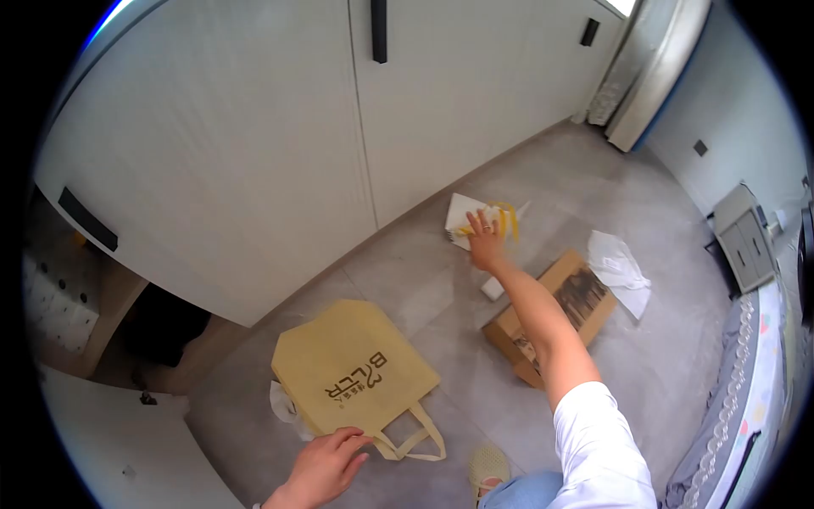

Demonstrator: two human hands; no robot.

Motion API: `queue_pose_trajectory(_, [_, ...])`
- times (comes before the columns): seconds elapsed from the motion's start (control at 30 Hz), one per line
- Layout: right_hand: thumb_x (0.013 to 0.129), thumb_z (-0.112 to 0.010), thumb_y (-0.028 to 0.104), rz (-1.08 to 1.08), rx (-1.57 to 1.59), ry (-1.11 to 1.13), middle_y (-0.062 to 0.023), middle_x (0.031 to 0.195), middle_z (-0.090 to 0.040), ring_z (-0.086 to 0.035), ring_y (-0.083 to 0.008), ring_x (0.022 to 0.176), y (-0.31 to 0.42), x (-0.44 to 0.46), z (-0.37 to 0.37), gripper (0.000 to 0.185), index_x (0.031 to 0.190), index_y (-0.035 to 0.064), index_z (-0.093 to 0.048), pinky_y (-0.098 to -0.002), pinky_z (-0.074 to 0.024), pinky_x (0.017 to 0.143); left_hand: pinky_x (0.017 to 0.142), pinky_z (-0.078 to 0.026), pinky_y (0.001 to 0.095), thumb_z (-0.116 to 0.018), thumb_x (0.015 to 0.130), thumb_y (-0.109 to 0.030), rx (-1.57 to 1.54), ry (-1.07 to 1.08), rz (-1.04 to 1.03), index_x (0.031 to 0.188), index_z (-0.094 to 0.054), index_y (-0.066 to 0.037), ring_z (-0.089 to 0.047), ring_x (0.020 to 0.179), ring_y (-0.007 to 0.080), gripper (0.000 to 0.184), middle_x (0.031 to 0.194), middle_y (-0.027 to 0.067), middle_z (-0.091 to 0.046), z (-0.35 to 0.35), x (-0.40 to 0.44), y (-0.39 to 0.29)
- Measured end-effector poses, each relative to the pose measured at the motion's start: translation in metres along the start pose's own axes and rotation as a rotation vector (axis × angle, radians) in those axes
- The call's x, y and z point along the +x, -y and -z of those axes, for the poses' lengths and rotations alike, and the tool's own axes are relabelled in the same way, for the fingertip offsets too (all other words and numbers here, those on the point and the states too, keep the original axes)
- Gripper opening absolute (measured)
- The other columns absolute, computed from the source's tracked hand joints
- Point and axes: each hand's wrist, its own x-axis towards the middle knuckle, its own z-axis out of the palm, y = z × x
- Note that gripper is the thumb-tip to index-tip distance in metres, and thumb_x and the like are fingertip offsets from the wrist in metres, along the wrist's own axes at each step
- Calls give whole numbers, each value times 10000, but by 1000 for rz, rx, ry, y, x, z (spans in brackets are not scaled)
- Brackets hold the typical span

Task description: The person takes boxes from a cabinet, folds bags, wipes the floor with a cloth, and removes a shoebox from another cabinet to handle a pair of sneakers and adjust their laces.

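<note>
Spread over the ribboned packet [460,209], the right hand [486,243] seemingly needs curled fingers to grasp. The left hand [325,469], half-curled, adjoins the tote bag [343,352].

On the floor [415,280], we have the tote bag [352,360] just ahead of our left hand [326,468], its handles to that hand's right. Under our right hand [486,242] lies a packet [459,210]. Nearer us than the right hand sits a block [492,289], then, rightward, the cardboard box [580,297]; farther right, a plastic bag [621,270]. The wardrobe [458,93] stands beyond both hands, the nightstand [744,239] well to their right.
</note>
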Motion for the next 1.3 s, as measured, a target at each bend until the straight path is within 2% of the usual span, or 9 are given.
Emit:
queue_pose_trajectory(0.17, [802, -555, 12, -67, -19, 69, -78, 1266, -591, -479, -254, 1286, 4, 2, -36, 216, 918, 92, -720, -560, -163, 1138, 869, -486, 417, -604, 915, -177, 3, 99, -120, 1164, -613, -76, -611, 996, 322, 269, 1201, 75, -595, -7, 41, 0])
queue_pose_trajectory(0.43, [857, -561, -86, -210, 1268, -281, -70, 924, -666, -622, -168, 834, 103, -124, 126, 241, 1040, -9, -700, -213, -463, 729, 1009, -425, 411, -671, 882, -243, -362, -438, 162, 1397, -349, 38, -496, 1231, 366, 669, 1350, 222, -479, -77, 119, 9])
queue_pose_trajectory(0.57, [908, -591, -2, -394, 1923, 117, -41, 962, -674, -620, -119, 908, 124, -167, 147, 177, 1041, -9, -707, -239, -491, 797, 1089, -355, 363, -765, 793, -176, -864, -613, 195, 1521, -58, 4, -434, 1311, 273, 1031, 1438, 224, -379, -105, 128, 11])
queue_pose_trajectory(0.7, [911, -607, 31, -522, 2247, 392, -65, 996, -677, -625, -119, 920, 120, -184, 145, 199, 1090, -13, -684, -250, -512, 820, 1086, -356, 377, -715, 848, -156, -1178, -613, -35, 1544, -34, -64, -429, 1307, 281, 977, 1456, 214, -358, -93, 117, 18])
queue_pose_trajectory(0.83, [927, -613, 89, -498, 2367, 616, -92, 1085, -672, -618, -147, 1015, 122, -198, 134, 270, 1175, -16, -633, -292, -492, 921, 1019, -408, 346, -580, 950, -172, -1330, -692, -36, 1545, -188, -132, -515, 1211, 197, 713, 1351, 142, -516, -59, 99, 22])
queue_pose_trajectory(0.9, [950, -611, 232, -210, 1843, 650, -126, 1245, -595, -528, -189, 1199, 132, -208, 151, 412, 1280, -11, -564, -340, -401, 1044, 910, -478, 337, -611, 922, -126, -1157, -790, 30, 1488, -358, -114, -610, 1071, 188, 620, 1197, 119, -638, -65, 96, 24])
queue_pose_trajectory(0.97, [935, -623, 371, -171, 1842, 684, -134, 1391, -467, -393, -209, 1327, 137, -214, 168, 632, 1403, -4, -424, -362, -309, 1106, 777, -524, 347, -668, 873, -96, -260, -844, -42, 1414, -470, -91, -664, 890, 219, 576, 1008, 111, -698, -65, 91, 6])
queue_pose_trajectory(1.07, [899, -647, 425, 99, 1779, 590, -200, 1524, -260, -274, -281, 1411, 154, -216, 172, 793, 1443, -43, -309, -403, -253, 1143, 730, -541, 323, -721, 785, -19, -177, -906, -98, 1300, -571, -13, -681, 796, 224, 536, 895, 84, -714, -76, 91, -10])
queue_pose_trajectory(1.3, [971, -549, 285, -457, 1647, -25, -195, 1290, -536, -503, -233, 1223, 144, -197, 168, 543, 1355, -79, -424, -334, -398, 1020, 716, -527, 282, -645, 747, 102, -261, -957, -71, 1341, -553, -35, -628, 712, 140, 616, 815, 23, -681, -48, 78, -15])
